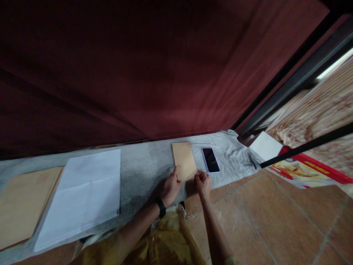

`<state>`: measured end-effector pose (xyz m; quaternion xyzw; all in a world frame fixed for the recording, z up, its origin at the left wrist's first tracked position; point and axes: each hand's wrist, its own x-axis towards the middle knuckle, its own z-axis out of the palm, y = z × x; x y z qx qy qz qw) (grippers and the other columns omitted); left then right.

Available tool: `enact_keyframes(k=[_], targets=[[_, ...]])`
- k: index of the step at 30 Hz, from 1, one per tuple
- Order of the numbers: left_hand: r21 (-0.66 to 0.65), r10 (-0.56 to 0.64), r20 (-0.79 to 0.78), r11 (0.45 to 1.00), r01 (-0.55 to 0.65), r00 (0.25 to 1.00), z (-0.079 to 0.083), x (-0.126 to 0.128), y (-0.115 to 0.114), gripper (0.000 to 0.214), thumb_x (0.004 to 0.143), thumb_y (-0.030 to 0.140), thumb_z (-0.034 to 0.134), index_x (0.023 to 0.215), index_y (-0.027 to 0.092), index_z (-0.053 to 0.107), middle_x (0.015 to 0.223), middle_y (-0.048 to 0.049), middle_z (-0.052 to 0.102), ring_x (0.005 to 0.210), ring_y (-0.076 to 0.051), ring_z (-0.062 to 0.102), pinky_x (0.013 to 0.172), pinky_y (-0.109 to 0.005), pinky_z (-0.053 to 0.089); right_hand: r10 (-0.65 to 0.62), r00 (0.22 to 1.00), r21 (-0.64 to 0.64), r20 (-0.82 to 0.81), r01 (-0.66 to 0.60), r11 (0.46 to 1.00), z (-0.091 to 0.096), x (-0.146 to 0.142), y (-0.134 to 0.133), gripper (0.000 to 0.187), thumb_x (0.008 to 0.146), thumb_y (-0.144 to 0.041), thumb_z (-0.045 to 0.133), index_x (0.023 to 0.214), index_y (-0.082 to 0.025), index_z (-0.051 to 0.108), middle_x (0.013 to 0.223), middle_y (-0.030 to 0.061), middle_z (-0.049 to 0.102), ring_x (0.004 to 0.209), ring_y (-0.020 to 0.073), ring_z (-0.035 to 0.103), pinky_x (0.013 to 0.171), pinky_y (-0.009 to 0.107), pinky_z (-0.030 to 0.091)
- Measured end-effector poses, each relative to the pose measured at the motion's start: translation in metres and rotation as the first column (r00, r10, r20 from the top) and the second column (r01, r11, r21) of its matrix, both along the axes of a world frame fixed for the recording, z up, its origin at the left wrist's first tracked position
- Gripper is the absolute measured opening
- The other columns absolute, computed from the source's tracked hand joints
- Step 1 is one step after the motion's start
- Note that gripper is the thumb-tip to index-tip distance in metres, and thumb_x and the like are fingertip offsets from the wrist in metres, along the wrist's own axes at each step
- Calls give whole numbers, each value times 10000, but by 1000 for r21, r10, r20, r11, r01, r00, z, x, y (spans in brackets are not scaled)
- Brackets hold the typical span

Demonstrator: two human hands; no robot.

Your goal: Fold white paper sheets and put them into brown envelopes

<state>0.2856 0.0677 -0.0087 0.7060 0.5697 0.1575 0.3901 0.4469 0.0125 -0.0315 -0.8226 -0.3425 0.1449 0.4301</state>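
A tan paper envelope (184, 159) lies on a narrow surface covered with grey cloth, its near end between my hands. My left hand (171, 188), with a black watch on the wrist, grips the envelope's near left edge, thumb on top. At the near right corner my right hand (203, 184) pinches the paper between thumb and curled fingers. Just right of the envelope a phone (210, 160) in a pale purple case lies with its dark screen up.
White paper sheets (85, 191) and large tan envelopes (24, 202) lie to the left on the grey cloth (143, 162). A dark red curtain (165, 73) hangs behind. Black metal bars (289, 73) and a red-and-yellow printed box (306, 171) are at the right, over a tiled floor (256, 213).
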Motion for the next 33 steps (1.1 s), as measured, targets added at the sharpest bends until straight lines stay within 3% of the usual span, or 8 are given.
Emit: enact_keyframes(k=[7,14,26,33], targets=[[119,-171,-132,975,187,977,10,-5,-12,549,904,106,513,1443,201,463,1336,-125,634,1170,-226,631,938,-306,481,14,1000,-4,4,-14,1000,0,0,0,365,831,-404,547,1042,-185,749,908,69,634,772,221,608,780,334,498],[185,-229,-281,940,287,932,16,-7,-13,409,968,167,473,1371,229,498,1274,-101,634,1095,-210,658,844,-286,510,21,999,-26,28,-20,999,-1,-1,0,394,857,-405,517,1072,-159,738,956,93,620,800,231,619,798,348,489],[225,-306,-388,883,411,869,10,-8,-16,378,987,120,380,1340,205,488,1282,-128,590,1111,-234,629,859,-355,522,24,999,-43,48,-22,999,-2,-2,0,379,873,-416,486,1033,-171,725,958,87,615,789,218,596,792,337,471],[290,-274,-360,876,386,892,17,-13,-21,430,973,151,460,1399,209,470,1322,-128,585,1157,-231,619,906,-336,521,-1,1000,70,-8,2,998,-7,0,-1,387,868,-463,512,1061,-178,690,1005,95,633,884,238,598,848,363,469]])
